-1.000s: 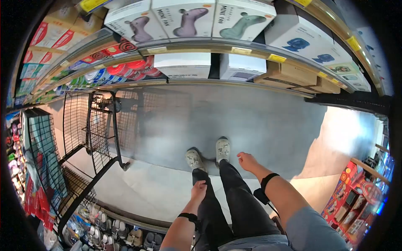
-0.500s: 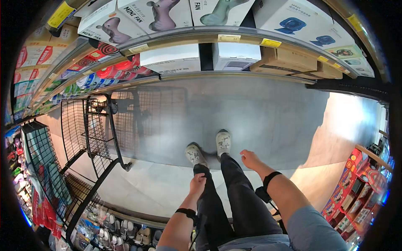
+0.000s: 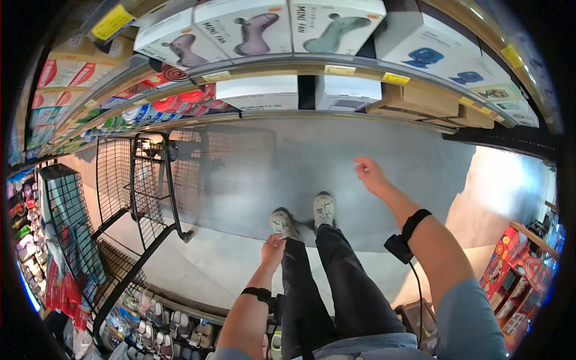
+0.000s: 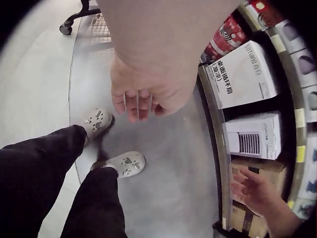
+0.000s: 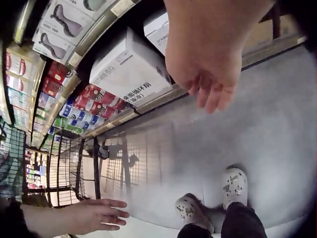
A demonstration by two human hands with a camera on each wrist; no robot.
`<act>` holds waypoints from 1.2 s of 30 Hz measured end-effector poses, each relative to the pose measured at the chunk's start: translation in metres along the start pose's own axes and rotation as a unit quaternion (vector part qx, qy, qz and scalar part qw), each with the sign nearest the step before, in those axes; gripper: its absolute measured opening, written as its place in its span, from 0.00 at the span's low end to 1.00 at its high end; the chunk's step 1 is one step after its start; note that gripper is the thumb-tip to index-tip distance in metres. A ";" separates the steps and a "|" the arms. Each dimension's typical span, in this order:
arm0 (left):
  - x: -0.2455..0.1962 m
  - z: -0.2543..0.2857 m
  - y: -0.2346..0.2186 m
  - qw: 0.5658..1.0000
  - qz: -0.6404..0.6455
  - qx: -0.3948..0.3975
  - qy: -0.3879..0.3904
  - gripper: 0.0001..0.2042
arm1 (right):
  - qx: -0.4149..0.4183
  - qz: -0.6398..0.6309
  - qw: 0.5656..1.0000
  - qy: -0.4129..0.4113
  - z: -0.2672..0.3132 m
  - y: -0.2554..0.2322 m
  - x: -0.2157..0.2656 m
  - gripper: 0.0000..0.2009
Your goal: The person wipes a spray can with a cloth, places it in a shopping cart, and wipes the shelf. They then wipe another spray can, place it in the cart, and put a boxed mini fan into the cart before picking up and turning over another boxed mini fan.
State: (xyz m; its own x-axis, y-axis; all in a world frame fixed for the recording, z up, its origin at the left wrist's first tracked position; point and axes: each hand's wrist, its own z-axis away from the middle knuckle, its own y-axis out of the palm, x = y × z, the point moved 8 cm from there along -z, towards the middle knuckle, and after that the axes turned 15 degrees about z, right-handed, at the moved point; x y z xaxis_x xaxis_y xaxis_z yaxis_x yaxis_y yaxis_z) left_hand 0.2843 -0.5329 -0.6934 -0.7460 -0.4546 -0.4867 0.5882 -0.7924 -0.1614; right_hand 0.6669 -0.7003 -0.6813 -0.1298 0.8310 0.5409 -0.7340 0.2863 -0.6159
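My left hand (image 3: 273, 251) hangs loosely beside my left leg, holding nothing; its fingers look relaxed in the left wrist view. Farther forward, my right hand (image 3: 370, 174) is held out over the floor toward the shelf, also with nothing in it. In the left wrist view the right hand (image 4: 252, 193) overlaps a brown cardboard box (image 4: 267, 173) on the bottom shelf. White boxed appliances stand near it: a box with a grille picture (image 4: 253, 136) and a larger box with Chinese lettering (image 4: 242, 74). Mini fan boxes (image 3: 243, 27) line the shelf above.
To the left stands a black wire shopping cart (image 3: 135, 258) with goods in it. Shelf edges (image 3: 354, 117) run across the front. Behind the cart are rows of shoes (image 3: 180, 324); a red display (image 3: 504, 264) is at the right. Clogs (image 3: 324, 208) are on my feet.
My right hand has moved forward toward the shelf and slightly right. The left hand has shifted a little to the left. The head view has tilted down and back up.
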 end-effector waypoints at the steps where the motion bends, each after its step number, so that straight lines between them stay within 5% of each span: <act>1: -0.003 -0.001 -0.001 1.000 -0.006 -0.003 0.013 0.17 | 0.003 -0.001 1.000 -0.009 -0.007 -0.002 0.002 0.14; 3: -0.015 0.004 0.002 0.999 -0.007 -0.010 0.040 0.17 | -0.105 0.026 0.991 -0.080 -0.020 -0.018 0.009 0.21; 7: -0.020 -0.003 0.006 0.998 -0.022 -0.010 0.060 0.15 | -0.068 -0.006 0.997 -0.041 -0.029 -0.045 0.043 0.34; 10: -0.006 -0.015 0.007 0.997 0.055 -0.002 0.062 0.15 | -0.138 0.062 0.977 -0.149 -0.025 -0.081 0.112 0.37; 12: -0.004 -0.021 0.002 0.995 0.058 -0.008 0.075 0.14 | -0.234 0.205 0.928 -0.207 -0.016 -0.104 0.162 0.39; 16: -0.010 -0.029 -0.012 0.995 0.062 0.001 0.076 0.13 | -0.288 0.274 0.889 -0.228 -0.026 -0.124 0.216 0.40; 18: -0.012 -0.033 -0.022 0.994 0.059 0.002 0.094 0.13 | -0.324 0.317 0.856 -0.248 -0.035 -0.127 0.225 0.40; 21: -0.014 -0.039 -0.044 0.990 0.078 -0.007 0.115 0.13 | -0.297 0.328 0.870 -0.216 -0.052 -0.113 0.215 0.41; 26: -0.014 -0.040 -0.091 0.997 0.072 -0.001 0.026 0.15 | -0.311 0.347 0.866 -0.184 -0.063 -0.092 0.216 0.42; 28: -0.005 -0.045 -0.109 0.998 0.059 -0.010 0.027 0.16 | -0.296 0.299 0.893 -0.158 -0.065 -0.088 0.217 0.40; 36: 0.030 -0.066 -0.159 0.999 0.039 -0.020 -0.012 0.18 | -0.307 0.343 0.877 -0.141 -0.064 -0.090 0.220 0.39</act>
State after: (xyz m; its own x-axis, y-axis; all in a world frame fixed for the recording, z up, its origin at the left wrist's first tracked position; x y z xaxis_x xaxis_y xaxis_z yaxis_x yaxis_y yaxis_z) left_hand 0.1895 -0.3939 -0.7387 -0.7046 -0.5244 -0.4780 0.6566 -0.7372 -0.1591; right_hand 0.7467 -0.5133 -0.5435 -0.6225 0.7826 -0.0099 0.0666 0.0404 -0.9970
